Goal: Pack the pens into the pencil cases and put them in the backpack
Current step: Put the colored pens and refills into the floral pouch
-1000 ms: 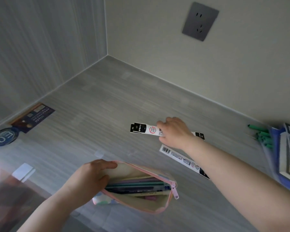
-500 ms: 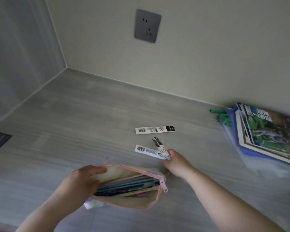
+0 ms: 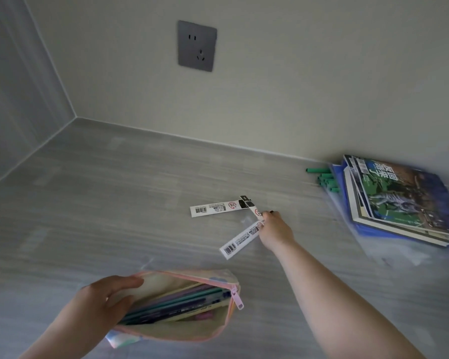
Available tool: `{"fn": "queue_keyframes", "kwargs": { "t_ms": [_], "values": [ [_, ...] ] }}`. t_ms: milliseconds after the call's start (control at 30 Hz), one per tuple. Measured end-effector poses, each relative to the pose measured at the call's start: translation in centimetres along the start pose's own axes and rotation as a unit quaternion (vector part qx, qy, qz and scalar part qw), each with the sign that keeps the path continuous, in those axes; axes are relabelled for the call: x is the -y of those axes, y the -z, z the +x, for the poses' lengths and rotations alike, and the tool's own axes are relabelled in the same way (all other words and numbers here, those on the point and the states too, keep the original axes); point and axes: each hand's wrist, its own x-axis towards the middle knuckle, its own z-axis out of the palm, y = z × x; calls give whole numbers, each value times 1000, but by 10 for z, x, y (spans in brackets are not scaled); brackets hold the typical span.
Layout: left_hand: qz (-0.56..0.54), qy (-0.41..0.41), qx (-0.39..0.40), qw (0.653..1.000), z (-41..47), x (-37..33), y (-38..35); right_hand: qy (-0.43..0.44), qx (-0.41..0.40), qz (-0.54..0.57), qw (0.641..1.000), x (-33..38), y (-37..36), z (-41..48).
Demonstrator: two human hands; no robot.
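Right hand (image 3: 274, 228) reaches out over the desk (image 3: 101, 203), fingertips pinching the end of a white pen pack (image 3: 252, 207) that tilts up off the surface. A second pack (image 3: 240, 239) runs out from under the same fingers; you cannot tell whether it is gripped too or only lies there. Third pack (image 3: 210, 210) is flat on the desk just beyond, its dark end meeting the lifted one. Left hand (image 3: 101, 299) grips one end of the pencil case (image 3: 166, 332), thumb along the rim, holding the mouth wide.

Progress, by my reading: partway. The case already holds a bundle of pens (image 3: 176, 301), lying lengthwise. Left for you: the three packs, likely the green pens (image 3: 323, 177) beside the book stack (image 3: 405, 200), then zipping and stowing. No backpack in view, no other case.

Case itself: soft cream fabric, pink zip drawn back, zip pull (image 3: 237, 300) hanging at the end away from your left hand, walls sagging.
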Motion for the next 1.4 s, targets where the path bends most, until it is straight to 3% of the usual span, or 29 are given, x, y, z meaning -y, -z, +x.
{"fn": "queue_keyframes", "kwargs": {
  "t_ms": [100,200,433,567,767,933,1100,1400],
  "values": [
    [-2,3,-12,1000,5,2,0,-9,-49,22,999,-9,3,6],
    [-5,1,-11,1000,13,6,-1,-103,-125,101,982,-7,-1,3],
    [-21,1,4,1000,21,18,-3,-154,-22,56,986,7,-4,13],
    [-20,4,-4,1000,20,13,-3,-149,23,-42,988,-1,7,18],
    [-36,12,-10,999,19,11,-3,-132,7,-69,989,-4,6,15],
    [-27,30,-5,999,21,15,-2,-148,-58,99,982,13,6,23],
    [-49,30,-17,998,18,9,-2,-165,-26,189,968,52,-7,44],
    [-21,28,-60,998,16,10,-4,-169,36,7,985,88,-8,72]
  ]
}}
